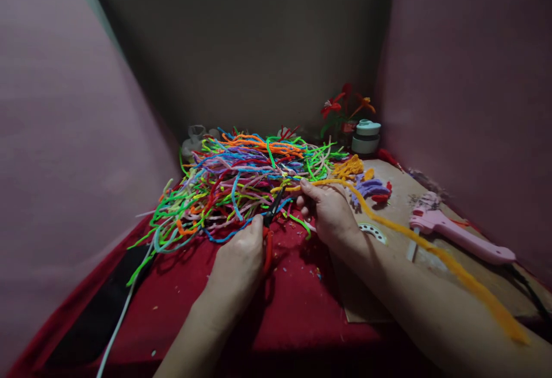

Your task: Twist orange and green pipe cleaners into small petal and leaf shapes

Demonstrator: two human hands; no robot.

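My left hand (241, 251) is closed around the red handle of a pair of scissors (268, 248), whose dark blades point up and away. The blade tips are close to the end of a yellow-orange pipe cleaner (405, 231); whether they touch it I cannot tell. Thumb and fingers of my right hand (332, 217) pinch that pipe cleaner near its far end. Its long tail runs back over my right forearm. Just beyond both hands lies a large heap of multicoloured pipe cleaners (241, 165).
On a tan board (397, 205) at right lie a pink glue gun (461, 231), a white curved piece with holes (372, 232) and purple fuzzy shapes (370, 187). A lidded container (366, 136) and red flowers (334, 106) stand behind. Small scraps dot the red cloth (297, 309).
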